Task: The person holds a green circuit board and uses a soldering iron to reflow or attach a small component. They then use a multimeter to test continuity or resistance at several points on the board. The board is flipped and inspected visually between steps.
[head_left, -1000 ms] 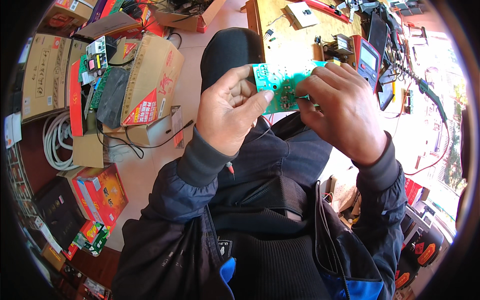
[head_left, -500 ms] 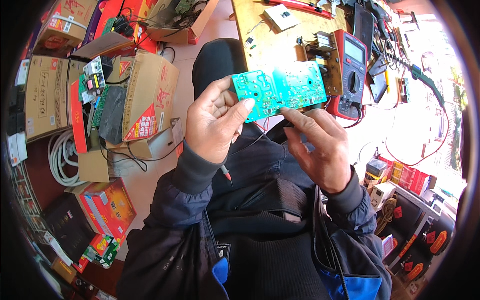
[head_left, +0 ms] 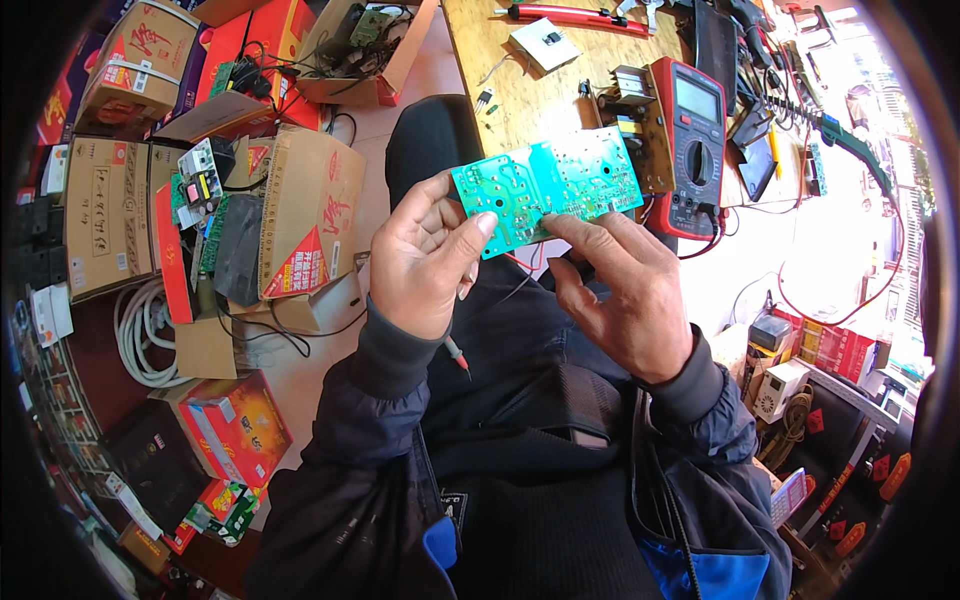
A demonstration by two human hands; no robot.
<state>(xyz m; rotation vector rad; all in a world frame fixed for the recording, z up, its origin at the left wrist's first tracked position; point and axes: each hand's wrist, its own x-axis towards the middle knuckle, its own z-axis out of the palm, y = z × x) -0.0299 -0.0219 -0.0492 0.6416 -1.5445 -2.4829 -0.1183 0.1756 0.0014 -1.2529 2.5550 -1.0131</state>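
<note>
My left hand (head_left: 425, 255) grips the left end of a green circuit board (head_left: 540, 190), thumb on the upper face and fingers behind. Solder joints and small parts cover the face turned up. My right hand (head_left: 630, 285) rests its index fingertip on the board's near edge, around the middle; its thumb is apart and lower, and nothing is held in it. The board is above my lap, by the wooden table's (head_left: 490, 60) near edge. Red wires (head_left: 530, 263) show below it. A probe with a red tip (head_left: 457, 357) lies beside my left forearm.
Just right of the board sits a red multimeter (head_left: 690, 140), next to a brown board with heatsinks (head_left: 640, 120). A white square piece (head_left: 543, 45) and small components (head_left: 487, 100) lie on the table. Open cardboard boxes (head_left: 310, 210) with electronics stand at left, near a coiled white hose (head_left: 145, 335).
The board has shifted slightly left and tilted a little more, with my left hand still on it. My right index fingertip has moved slightly left along the near edge. The view has turned slightly.
</note>
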